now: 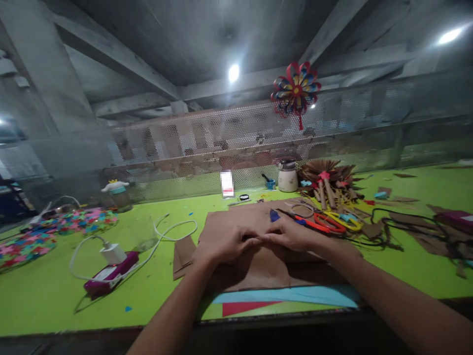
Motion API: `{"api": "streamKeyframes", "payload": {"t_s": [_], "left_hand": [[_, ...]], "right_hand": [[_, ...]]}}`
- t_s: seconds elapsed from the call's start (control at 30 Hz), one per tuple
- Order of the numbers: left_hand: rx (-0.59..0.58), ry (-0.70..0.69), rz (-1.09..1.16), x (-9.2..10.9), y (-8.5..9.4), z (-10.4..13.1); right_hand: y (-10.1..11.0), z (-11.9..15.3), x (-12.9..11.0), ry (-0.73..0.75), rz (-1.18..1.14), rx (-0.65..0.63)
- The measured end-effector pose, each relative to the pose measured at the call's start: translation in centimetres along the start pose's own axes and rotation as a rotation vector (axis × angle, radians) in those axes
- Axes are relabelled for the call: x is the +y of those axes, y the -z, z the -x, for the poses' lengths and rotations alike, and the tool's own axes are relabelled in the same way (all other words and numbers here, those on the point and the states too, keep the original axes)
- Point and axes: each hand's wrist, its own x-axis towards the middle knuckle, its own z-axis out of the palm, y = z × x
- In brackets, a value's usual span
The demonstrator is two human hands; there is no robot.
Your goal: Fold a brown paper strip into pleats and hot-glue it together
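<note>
My left hand (232,243) and my right hand (290,233) meet over a stack of brown paper (221,223), thumbs and fingertips pinched together. Between them they grip a piece of brown paper (263,271) whose near part bulges toward me; its far edge is hidden behind my fingers. Beneath the stack, a light blue sheet (295,296) and a red sheet (247,307) stick out at the table's front edge. Just beyond my right hand lie scissors with orange handles (327,224) and yellow handles (349,222), beside a dark blue scrap (274,215).
On the left are a purple power strip (111,273) with a white charger (113,253) and cable, and colourful paper stars (84,219). A jar (287,177) and folded brown paper fans (325,177) stand behind. Black cords (406,214) lie at right; a mesh screen (207,143) borders the green table.
</note>
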Motion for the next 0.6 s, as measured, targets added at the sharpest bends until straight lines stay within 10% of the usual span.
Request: {"api": "streamKeyframes", "payload": {"t_s": [0.6], "left_hand": [[-0.016, 0.086, -0.257, -0.1, 0.0, 0.8]], "right_hand": [[0.8, 0.2, 0.9, 0.054, 0.06, -0.005]]}}
